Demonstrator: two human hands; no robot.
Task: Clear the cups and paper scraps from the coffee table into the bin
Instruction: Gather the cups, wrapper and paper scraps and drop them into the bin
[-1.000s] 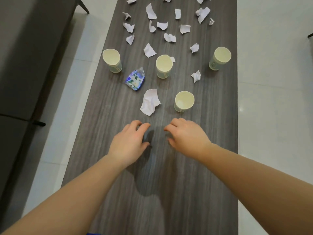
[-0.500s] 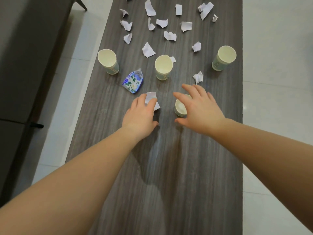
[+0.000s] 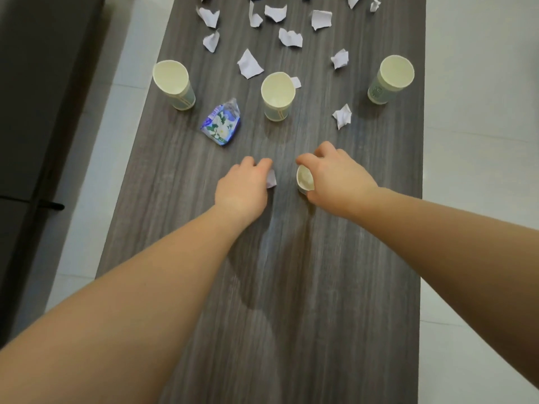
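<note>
Gripping the nearest cup (image 3: 304, 178) by its rim and side, the right hand (image 3: 335, 182) risks crushing the thin paper wall or tipping it if it squeezes hard. The left hand (image 3: 243, 188), closed over a paper scrap (image 3: 271, 178), could shed it, since only a corner shows past the fingers. Three more cups (image 3: 277, 96) and many scraps (image 3: 249, 65) lie beyond both hands, with a blue wrapper (image 3: 221, 125) ahead of the left. The table (image 3: 291, 287) is dark woodgrain, pale floor tiles (image 3: 478, 199) flank it, and no bin is in view.
</note>
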